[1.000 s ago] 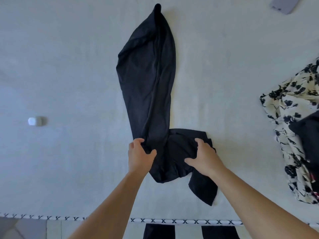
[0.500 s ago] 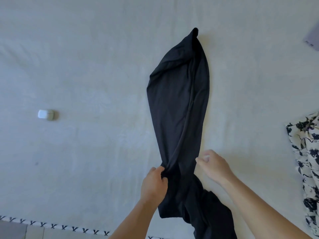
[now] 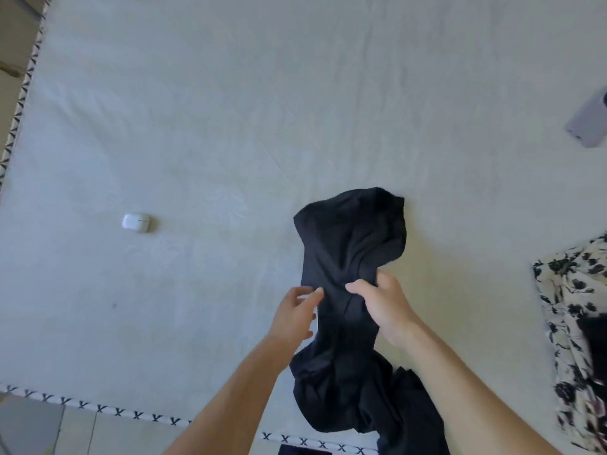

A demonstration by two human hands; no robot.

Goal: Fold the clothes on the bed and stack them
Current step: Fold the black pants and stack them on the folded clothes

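— What's the surface?

— A bed [image 3: 230,126] under a pale sheet, with a strip of black-and-white trim [image 3: 98,408] along its near edge.

— And nearest the person?

— A black garment [image 3: 348,323]. Its lower part bunches at the near edge, between the forearms; its upper part lies crumpled on the sheet, just beyond the hands.

— What are the hands doing?

— The right hand [image 3: 387,310] grips the cloth, fingers curled over its right side. The left hand [image 3: 295,315] is at the left edge, thumb on the fabric; I cannot tell whether it pinches.

— Anything else?

— A black-and-white floral garment [image 3: 565,310] at the right edge, well apart. Farther left, a small white case [image 3: 136,222]. Far right, a lilac phone [image 3: 591,121].
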